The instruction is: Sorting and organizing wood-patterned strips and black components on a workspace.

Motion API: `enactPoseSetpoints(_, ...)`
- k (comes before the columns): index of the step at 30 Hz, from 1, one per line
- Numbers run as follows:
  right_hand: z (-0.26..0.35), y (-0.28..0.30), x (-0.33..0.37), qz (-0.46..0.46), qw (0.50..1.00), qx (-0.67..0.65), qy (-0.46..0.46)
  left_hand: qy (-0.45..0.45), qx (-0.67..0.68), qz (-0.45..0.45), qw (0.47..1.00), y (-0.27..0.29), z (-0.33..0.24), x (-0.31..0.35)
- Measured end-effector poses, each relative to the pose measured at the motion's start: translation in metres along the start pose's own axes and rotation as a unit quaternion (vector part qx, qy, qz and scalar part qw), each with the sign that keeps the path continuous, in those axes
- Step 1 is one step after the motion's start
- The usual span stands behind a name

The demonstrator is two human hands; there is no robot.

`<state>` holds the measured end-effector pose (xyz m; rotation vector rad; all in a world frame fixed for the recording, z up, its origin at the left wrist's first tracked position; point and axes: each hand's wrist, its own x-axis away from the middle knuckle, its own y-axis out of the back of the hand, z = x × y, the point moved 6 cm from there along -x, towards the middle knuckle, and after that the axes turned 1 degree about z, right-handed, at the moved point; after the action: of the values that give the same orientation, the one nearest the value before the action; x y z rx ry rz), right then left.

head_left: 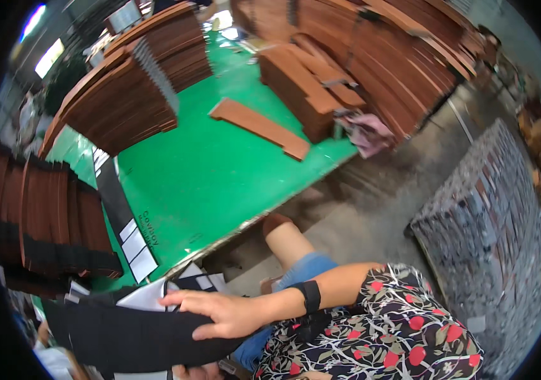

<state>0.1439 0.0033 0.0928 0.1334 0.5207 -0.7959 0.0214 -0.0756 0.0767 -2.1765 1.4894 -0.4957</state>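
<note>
A curved black panel point(131, 339) lies in front of me at the lower left, with white patches point(147, 296) showing along its far edge. My right hand point(223, 315) reaches in from the right and rests over that edge. Its fingers are stretched toward the white patch and its thumb is spread apart on the black surface. At the bottom of the picture, part of my left hand point(197, 372) shows beside the panel's near edge. Most of its fingers are cut off or hidden, so its grip is unclear.
A green table point(188, 171) bears stacks of brown panels point(118, 104), a single brown strip point(261, 128) and a black strip with white patches point(115, 196). More dark brown pieces point(55, 215) stand at left. A pink cloth point(369, 133) hangs at its corner. A grey, layered stack point(486, 221) stands at right.
</note>
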Motion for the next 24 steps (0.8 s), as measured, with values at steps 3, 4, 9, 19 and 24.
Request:
enactPoseSetpoints(3,0.039,0.029,0.036,-0.055,0.998,-0.022,0.002,0.058,0.04,0.122,0.99,-0.004,0.013,0.012)
enactPoseSetpoints(4,0.051,0.036,0.043,-0.069,0.997,0.027,0.007,0.062,0.036,0.164,0.984,-0.018,0.014,0.014)
enactPoseSetpoints(9,0.045,0.056,0.069,-0.158,0.987,0.006,-0.001,0.124,0.03,0.117,0.985,-0.033,0.04,0.014)
enactPoseSetpoints(19,0.021,0.062,0.097,-0.171,0.951,-0.217,-0.14,0.083,-0.036,0.158,0.983,-0.056,0.071,0.025)
enactPoseSetpoints(24,0.024,0.043,0.089,-0.14,0.95,-0.231,-0.157,0.055,-0.035,0.155,0.986,-0.037,0.068,0.028)
